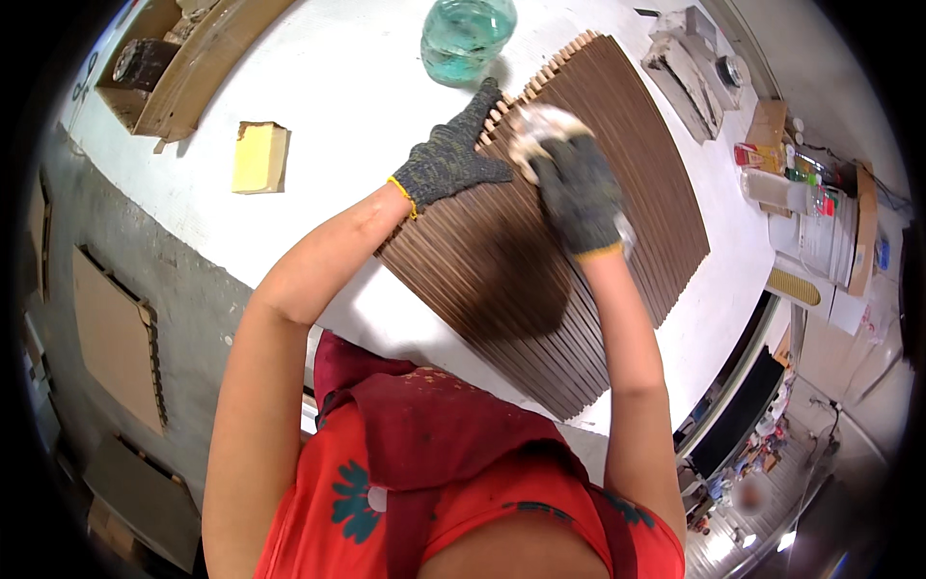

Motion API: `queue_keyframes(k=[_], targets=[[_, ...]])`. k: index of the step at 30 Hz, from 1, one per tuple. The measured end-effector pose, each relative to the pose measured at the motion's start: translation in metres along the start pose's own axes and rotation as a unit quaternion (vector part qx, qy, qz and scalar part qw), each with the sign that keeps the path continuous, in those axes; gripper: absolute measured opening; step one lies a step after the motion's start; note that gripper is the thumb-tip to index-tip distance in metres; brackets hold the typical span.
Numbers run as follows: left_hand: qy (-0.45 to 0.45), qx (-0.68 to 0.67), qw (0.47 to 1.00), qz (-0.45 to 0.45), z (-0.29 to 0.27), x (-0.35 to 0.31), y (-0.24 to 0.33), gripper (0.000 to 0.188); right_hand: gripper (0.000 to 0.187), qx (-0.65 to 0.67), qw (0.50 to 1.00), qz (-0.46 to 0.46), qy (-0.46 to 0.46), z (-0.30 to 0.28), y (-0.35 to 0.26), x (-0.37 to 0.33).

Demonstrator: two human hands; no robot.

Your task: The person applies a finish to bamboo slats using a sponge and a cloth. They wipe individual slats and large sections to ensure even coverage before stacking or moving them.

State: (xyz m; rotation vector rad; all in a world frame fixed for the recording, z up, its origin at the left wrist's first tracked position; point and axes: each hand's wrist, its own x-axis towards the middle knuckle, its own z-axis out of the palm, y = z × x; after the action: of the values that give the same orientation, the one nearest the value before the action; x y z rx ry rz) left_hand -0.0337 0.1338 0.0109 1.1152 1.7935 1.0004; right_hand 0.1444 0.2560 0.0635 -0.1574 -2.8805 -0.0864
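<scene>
Dark brown wooden strips (641, 169) lie side by side on the white table, with pale ends showing along their far left edge. My left hand (449, 154), in a dark knitted glove, rests on that edge with its fingers stretched out and thumb apart. My right hand (582, 193), gloved alike, is closed on a whitish, brown-stained rag (550, 125) pressed to the strips' upper surface. Both hand and rag are slightly blurred. Beyond my left fingertips stands a clear greenish plastic container (465, 43) with liquid inside.
A yellow block (257, 159) sits left on the white table (328, 125). Farther back is a cardboard box (174, 106) holding a dark roll. A grey, dusty tool-like object (690, 82) lies at the far right, near shelves with bottles (810, 179). Flat panels (116, 333) stand below left.
</scene>
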Motion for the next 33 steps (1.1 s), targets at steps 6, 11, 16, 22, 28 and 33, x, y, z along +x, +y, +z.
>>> queue_keyframes(k=[6,11,16,22,28,33], targets=[[-0.009,-0.010,0.999,-0.052,-0.004,0.010,0.011,0.121,0.025,0.059,0.991,0.122,-0.020,0.017,-0.009,0.044],[0.010,-0.050,0.998,0.031,0.002,0.005,-0.002,0.117,0.021,0.055,0.992,0.113,-0.023,-0.024,0.001,-0.049],[0.018,0.002,1.000,0.017,0.007,0.001,-0.004,0.116,0.020,0.135,0.936,0.322,-0.043,-0.040,0.001,-0.123],[0.032,-0.055,0.995,0.070,0.007,0.002,-0.011,0.115,0.021,-0.059,0.986,0.056,0.143,0.011,-0.002,-0.019],[0.027,-0.153,0.986,0.056,0.010,0.012,0.006,0.125,0.041,0.121,0.963,0.231,-0.068,0.037,-0.003,0.079],[0.025,-0.123,0.989,0.080,0.006,0.003,-0.004,0.109,0.033,0.208,0.903,0.371,0.062,0.009,-0.006,-0.005]])
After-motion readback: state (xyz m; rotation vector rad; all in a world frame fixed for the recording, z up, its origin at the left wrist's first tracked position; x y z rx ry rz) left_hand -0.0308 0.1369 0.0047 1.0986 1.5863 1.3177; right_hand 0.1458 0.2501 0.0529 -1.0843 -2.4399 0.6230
